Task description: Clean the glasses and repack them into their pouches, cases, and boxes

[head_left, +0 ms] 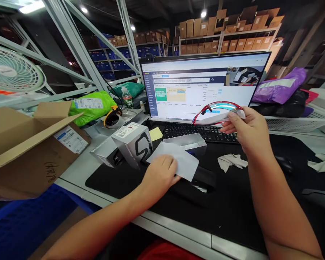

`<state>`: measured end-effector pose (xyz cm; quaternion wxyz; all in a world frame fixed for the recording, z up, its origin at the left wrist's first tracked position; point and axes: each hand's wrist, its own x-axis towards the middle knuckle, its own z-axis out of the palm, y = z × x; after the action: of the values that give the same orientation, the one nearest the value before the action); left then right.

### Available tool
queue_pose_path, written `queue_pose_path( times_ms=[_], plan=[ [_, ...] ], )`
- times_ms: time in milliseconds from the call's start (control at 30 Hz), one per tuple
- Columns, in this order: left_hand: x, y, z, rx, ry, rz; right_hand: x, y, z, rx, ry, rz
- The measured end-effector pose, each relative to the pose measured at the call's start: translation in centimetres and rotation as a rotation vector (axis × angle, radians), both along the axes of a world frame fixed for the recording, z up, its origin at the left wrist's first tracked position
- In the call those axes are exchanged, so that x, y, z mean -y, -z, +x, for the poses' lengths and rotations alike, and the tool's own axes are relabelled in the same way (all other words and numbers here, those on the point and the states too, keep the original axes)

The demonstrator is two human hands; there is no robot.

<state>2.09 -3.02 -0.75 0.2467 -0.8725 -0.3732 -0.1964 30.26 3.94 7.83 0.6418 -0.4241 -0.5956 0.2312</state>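
My right hand [250, 130] is raised in front of the monitor, its fingers closed on red-framed sports glasses [219, 106] with a shiny blue lens. Something white, thin paper or cloth, shows between those fingers and the lens. Low over the desk mat, my left hand [161, 171] is closed on a flat white sheet [180, 159], slightly blurred. A black case or pouch [204, 178] lies partly under the sheet. Behind it stands an open grey box tray [188, 142]. To the left are grey product boxes [132, 144], one printed with a glasses picture.
An open cardboard box [29, 155] stands at the left, above a blue crate [35, 220]. A monitor [200, 90] and keyboard [197, 131] are at the back. A crumpled grey cloth [231, 161] and a mouse [284, 164] lie at the right. Purple parcels [281, 86] sit behind.
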Motion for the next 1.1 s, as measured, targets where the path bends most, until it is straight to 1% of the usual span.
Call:
queue_pose_path(
  times_ms=[67,133,167,233,367,467,533,667,800,867,1000,1100],
  plan=[
    [0.1,0.3,0.9,0.011,0.081,0.044,0.2,-0.1,-0.1,0.013,-0.007,-0.003],
    [0.0,0.4,1.4,-0.002,0.157,0.009,0.5,-0.2,-0.2,0.033,-0.006,-0.005],
    [-0.1,0.3,1.6,-0.010,0.166,-0.028,0.6,-0.2,-0.3,0.046,0.000,-0.008],
    [-0.3,0.0,1.8,-0.005,0.115,-0.129,0.8,-0.3,-0.5,0.068,0.010,-0.020],
    [-0.4,-0.9,2.5,0.013,-0.093,-0.340,1.1,-0.5,-0.8,0.103,-0.004,-0.054],
    [-0.6,-1.0,3.1,0.010,-0.186,-0.412,1.2,-0.5,-1.0,0.109,-0.015,-0.060],
    [-1.0,-0.7,3.0,0.066,-0.178,-0.412,1.3,-0.6,-1.1,0.111,-0.020,-0.065],
    [-1.7,0.0,2.3,0.197,-0.101,-0.408,1.4,-0.6,-1.0,0.080,-0.035,-0.075],
    [-2.0,-0.1,2.1,0.205,-0.126,-0.434,1.2,-0.6,-0.9,0.028,-0.046,-0.097],
    [-2.2,-0.2,2.3,0.242,-0.108,-0.444,1.2,-0.6,-0.9,0.029,-0.047,-0.110],
    [-3.2,0.0,2.3,0.391,-0.007,-0.454,1.2,-0.6,-0.9,0.061,-0.044,-0.125],
    [-4.8,0.2,1.1,0.551,-0.007,-0.410,1.3,-0.7,-0.8,0.058,-0.057,-0.126]
  ],
)
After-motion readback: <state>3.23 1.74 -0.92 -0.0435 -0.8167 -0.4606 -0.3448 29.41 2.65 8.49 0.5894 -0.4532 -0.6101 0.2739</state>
